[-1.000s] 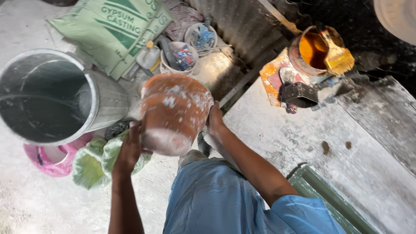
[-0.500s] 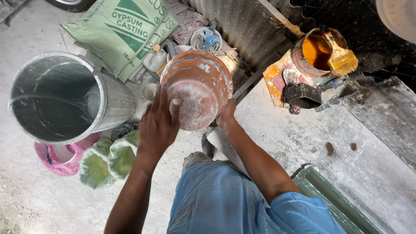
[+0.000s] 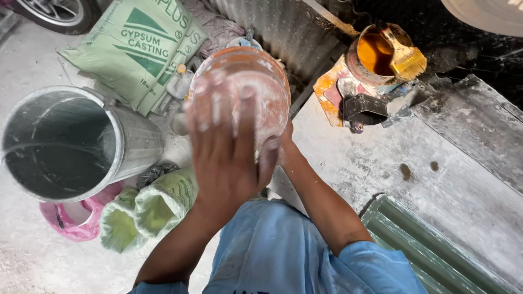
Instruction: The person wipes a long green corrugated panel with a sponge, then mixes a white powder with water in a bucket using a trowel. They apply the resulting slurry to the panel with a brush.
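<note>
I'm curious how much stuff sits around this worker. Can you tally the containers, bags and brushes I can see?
Containers: 3, the orange bowl in both hands, the metal bucket, the tin of orange liquid
Bags: 4, one printed green sack, two pale green bags, one pink bag
Brushes: 1, the yellow brush
Total: 8
</note>
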